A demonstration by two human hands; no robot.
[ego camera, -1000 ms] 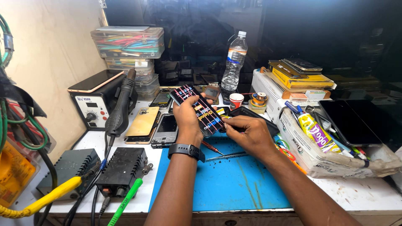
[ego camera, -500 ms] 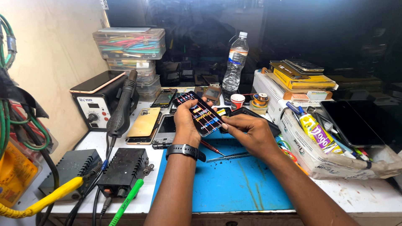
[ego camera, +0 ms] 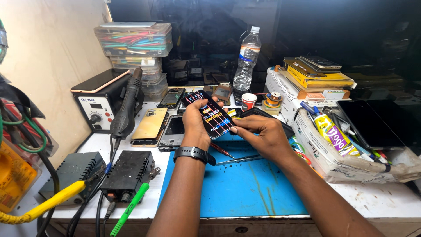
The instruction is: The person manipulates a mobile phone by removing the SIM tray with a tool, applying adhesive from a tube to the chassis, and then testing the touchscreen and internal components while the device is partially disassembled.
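The left hand (ego camera: 196,125) cups the phone screen panel (ego camera: 210,116) by its long edges above the blue mat (ego camera: 245,188); the right hand (ego camera: 263,136) pinches its lower corner. Thin, light, slippery and likely fragile: best held by the edges, not the face.

There is only one view, from a camera on the person's head. It looks forward and down over a white workbench (ego camera: 377,199), quite near, so both forearms enter from the bottom edge of the frame. The left hand (ego camera: 196,125) and the right hand (ego camera: 262,133) meet a little above the centre. The blue mat (ego camera: 245,188) fills the lower centre, the beige wall (ego camera: 48,48) the upper left, dark shelves the top
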